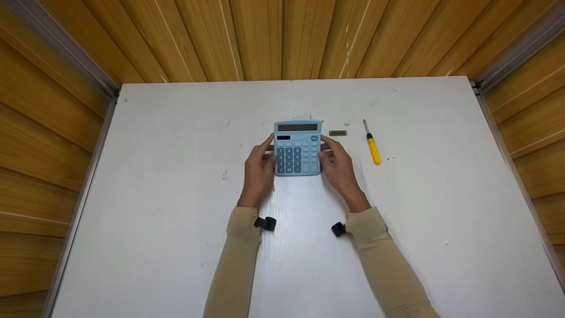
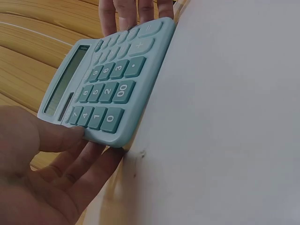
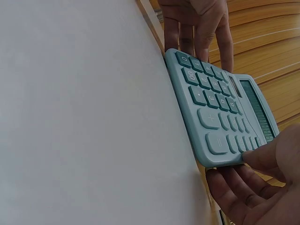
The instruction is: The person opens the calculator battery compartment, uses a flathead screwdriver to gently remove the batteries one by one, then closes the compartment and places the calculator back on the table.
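A light blue calculator (image 1: 298, 148) faces up between my two hands, its blank display at the far end. My left hand (image 1: 259, 170) grips its left edge, thumb on the rim by the number keys and fingers underneath, as the left wrist view shows. On the opposite edge my right hand (image 1: 339, 170) holds it the same way, thumb on top and fingers below. In the right wrist view the calculator (image 3: 220, 112) is tilted, its display end raised and its near edge close over the table.
To the right of the calculator lies a small greenish battery (image 1: 337, 133). Farther right is a screwdriver (image 1: 373, 150) with a yellow handle, its tip pointing away. All stand on a white table (image 1: 154, 198), with wood-look panels (image 1: 260, 39) behind and at both sides.
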The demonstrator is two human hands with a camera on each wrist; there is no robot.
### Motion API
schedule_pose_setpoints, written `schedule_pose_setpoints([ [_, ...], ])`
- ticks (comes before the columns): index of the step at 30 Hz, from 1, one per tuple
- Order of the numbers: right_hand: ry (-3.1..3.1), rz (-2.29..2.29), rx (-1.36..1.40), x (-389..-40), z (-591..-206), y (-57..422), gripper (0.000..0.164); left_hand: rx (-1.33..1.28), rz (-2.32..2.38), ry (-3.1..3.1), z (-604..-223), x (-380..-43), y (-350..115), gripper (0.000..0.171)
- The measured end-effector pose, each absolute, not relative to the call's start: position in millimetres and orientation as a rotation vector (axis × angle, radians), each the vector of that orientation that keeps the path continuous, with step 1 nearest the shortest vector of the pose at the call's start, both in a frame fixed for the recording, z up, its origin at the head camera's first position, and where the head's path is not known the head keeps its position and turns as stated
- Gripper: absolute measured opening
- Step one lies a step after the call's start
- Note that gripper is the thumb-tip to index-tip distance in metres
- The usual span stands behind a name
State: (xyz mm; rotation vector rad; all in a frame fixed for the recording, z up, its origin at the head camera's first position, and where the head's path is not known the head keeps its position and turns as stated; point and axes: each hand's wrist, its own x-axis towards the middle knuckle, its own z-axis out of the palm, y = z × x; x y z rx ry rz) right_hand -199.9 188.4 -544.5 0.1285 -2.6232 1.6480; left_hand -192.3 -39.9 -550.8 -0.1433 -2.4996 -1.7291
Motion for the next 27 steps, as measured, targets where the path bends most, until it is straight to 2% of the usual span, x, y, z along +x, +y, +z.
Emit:
schedule_pose_setpoints([
  [11, -2.786, 1.570, 0.153, -200.2, -539.5, 187.1, 0.054, -0.131, -1.626, -2.629, -549.0, -192.7, -43.8, 0.057],
  [27, -2.908, 1.493, 0.148, -202.4, -540.3, 186.4, 0.053, -0.110, -1.591, -2.657, -550.2, -191.5, -42.2, 0.059],
])
